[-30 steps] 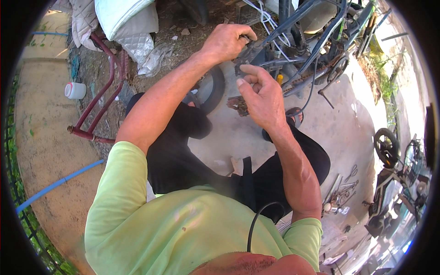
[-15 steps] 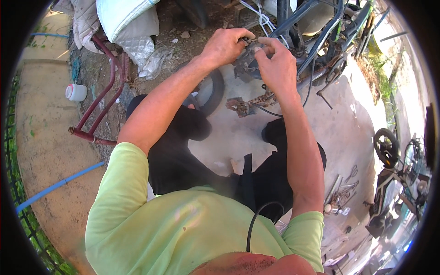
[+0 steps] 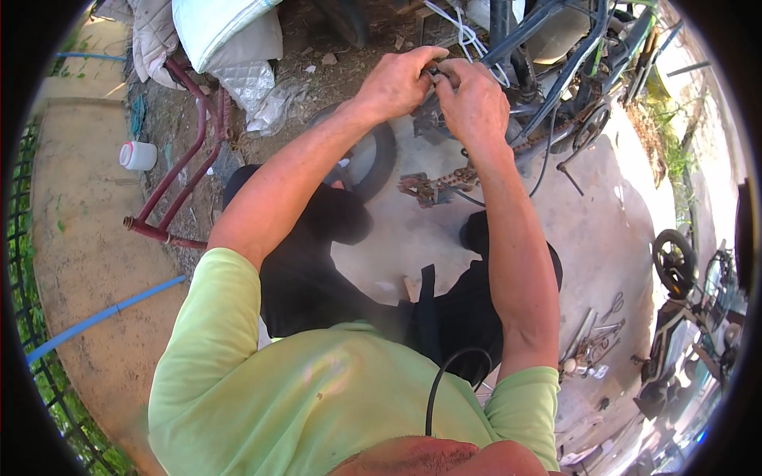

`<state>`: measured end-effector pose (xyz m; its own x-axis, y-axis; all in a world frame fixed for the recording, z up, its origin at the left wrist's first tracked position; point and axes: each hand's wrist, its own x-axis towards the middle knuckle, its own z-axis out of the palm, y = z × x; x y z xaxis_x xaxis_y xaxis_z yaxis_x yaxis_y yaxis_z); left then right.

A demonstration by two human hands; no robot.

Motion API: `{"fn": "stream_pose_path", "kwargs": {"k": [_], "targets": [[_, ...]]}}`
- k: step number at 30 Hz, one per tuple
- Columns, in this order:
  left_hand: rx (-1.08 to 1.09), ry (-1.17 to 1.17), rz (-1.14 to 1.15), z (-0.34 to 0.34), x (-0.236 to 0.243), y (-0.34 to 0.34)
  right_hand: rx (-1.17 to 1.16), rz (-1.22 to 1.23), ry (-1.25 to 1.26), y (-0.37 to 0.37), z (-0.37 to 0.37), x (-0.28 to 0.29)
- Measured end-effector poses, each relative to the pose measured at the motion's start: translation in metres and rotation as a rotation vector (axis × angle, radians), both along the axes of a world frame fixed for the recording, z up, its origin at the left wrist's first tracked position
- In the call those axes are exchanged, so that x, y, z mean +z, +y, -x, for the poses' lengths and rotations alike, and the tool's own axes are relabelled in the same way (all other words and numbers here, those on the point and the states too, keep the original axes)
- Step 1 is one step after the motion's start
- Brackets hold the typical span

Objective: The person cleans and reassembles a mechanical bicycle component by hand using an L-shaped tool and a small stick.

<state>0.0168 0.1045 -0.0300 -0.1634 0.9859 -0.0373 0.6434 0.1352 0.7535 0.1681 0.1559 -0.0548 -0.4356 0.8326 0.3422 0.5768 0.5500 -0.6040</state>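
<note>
Both arms stretch out to the frame of a bicycle [image 3: 528, 33], where my hands meet. My left hand [image 3: 397, 83] is closed, its thumb and forefinger pinching a small dark part. Right beside it my right hand [image 3: 476, 99] is closed too, fingertips curled against that same small part, which is mostly hidden by the fingers. Below the hands a rusty chain and derailleur [image 3: 436, 184] hang over the concrete. A black cable [image 3: 540, 178] loops down to the right of my right wrist. The crank [image 3: 569, 178] sticks out farther right.
A dark red bicycle frame [image 3: 178, 170] lies at the left, near a white jar [image 3: 138, 155]. A tire [image 3: 379, 163] rests on the ground ahead of my left knee. Hand tools [image 3: 589, 345] lie in a heap at the right. Another bike [image 3: 675, 262] stands farther right.
My right hand has come in closer to the left, and its fingers have curled in more. The whole view has shifted slightly.
</note>
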Motion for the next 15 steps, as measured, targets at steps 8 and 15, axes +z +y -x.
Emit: {"fn": "stream_pose_path", "kwargs": {"k": [8,15], "targets": [[-0.001,0.013,-0.122,0.005,-0.01,-0.001,0.023,0.104,-0.046,0.001,-0.001,0.0],[0.158,0.066,0.036,0.012,-0.007,0.005,-0.011,0.097,-0.032,0.001,0.001,-0.004]]}}
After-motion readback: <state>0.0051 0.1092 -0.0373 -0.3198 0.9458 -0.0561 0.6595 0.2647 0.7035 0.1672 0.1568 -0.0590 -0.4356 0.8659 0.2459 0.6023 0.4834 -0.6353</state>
